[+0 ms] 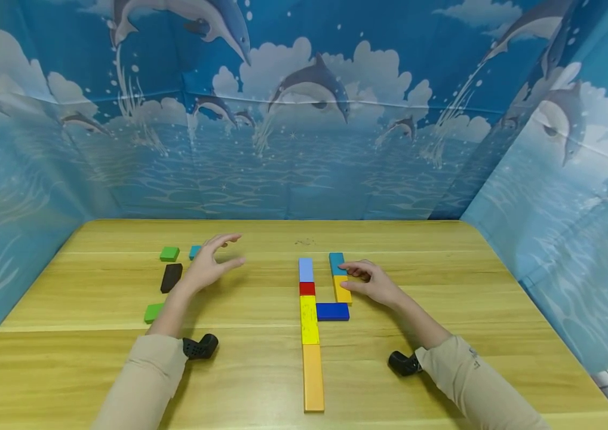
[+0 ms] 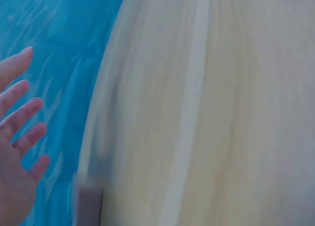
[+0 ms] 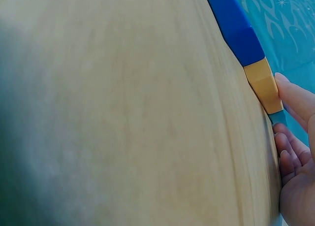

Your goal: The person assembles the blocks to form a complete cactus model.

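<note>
My right hand (image 1: 376, 285) is at the right side of a teal block (image 1: 337, 263) and an orange-yellow block (image 1: 342, 289) placed end to end. Its thumb touches the orange-yellow block (image 3: 264, 85), and its fingers lie by the teal block (image 3: 278, 117), bent a little. A dark blue block (image 1: 332, 312) lies crosswise below them, beside a column of light blue (image 1: 306, 270), red (image 1: 307, 289), yellow (image 1: 309, 320) and orange (image 1: 313, 377) blocks. My left hand (image 1: 208, 267) is held over the table at left, thumb and fingers spread, holding nothing.
Loose pieces lie at left: a green block (image 1: 169, 254), a black block (image 1: 171, 278), another green block (image 1: 153, 313) partly behind the left forearm, and a small blue block (image 1: 195, 252) beside the left hand. A dolphin-print curtain (image 1: 293, 143) stands behind the wooden table (image 1: 250, 382).
</note>
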The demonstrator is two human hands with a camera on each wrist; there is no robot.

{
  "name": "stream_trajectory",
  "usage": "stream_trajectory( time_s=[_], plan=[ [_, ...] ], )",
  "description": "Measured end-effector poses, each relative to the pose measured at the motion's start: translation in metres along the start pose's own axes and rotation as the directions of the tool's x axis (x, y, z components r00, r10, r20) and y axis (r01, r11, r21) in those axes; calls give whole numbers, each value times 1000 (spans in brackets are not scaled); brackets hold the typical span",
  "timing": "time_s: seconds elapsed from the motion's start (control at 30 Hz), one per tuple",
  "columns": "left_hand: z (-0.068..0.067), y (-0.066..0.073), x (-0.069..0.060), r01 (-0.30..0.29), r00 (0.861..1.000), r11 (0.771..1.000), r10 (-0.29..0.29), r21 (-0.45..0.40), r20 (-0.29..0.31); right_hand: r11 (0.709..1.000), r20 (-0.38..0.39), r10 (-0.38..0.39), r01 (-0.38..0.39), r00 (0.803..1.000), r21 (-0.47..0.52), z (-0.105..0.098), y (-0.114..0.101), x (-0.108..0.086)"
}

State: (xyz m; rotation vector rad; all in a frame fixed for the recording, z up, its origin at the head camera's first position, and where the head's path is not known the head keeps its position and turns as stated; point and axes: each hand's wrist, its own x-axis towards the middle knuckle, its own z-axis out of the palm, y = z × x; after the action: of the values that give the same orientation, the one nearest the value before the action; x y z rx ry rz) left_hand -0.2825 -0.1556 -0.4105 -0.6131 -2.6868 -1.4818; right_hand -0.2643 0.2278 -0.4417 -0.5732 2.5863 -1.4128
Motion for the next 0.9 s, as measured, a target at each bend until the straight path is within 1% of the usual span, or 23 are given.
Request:
stream_trajectory(
  time_s=[0.2,0.3,0.4,0.57,0.73,0.9],
  plan=[
    [-26,-14,-24,53,998,996,-55,65,30,1000,-5,-2,2,1000,-4,0,1,0],
    [-37,-22,-36,65,997,995,-68,73,33,1000,-1,3,-3,1000,-6,1,1,0],
    [-49,-27,-47,86,996,992,-89,90,27,1000,-1,2,-2,1000,-8,1,1,0],
    [-66,-34,-61,139,990,983,-141,116,7,1000,0,8,-8,1000,2,1,1,1],
    [-77,-45,-73,182,983,978,-184,105,6,1000,2,5,-5,1000,-4,0,0,0],
    [-83,-54,-81,208,978,974,-210,92,14,1000,11,13,-13,1000,8,-1,-20,-5]
  ],
)
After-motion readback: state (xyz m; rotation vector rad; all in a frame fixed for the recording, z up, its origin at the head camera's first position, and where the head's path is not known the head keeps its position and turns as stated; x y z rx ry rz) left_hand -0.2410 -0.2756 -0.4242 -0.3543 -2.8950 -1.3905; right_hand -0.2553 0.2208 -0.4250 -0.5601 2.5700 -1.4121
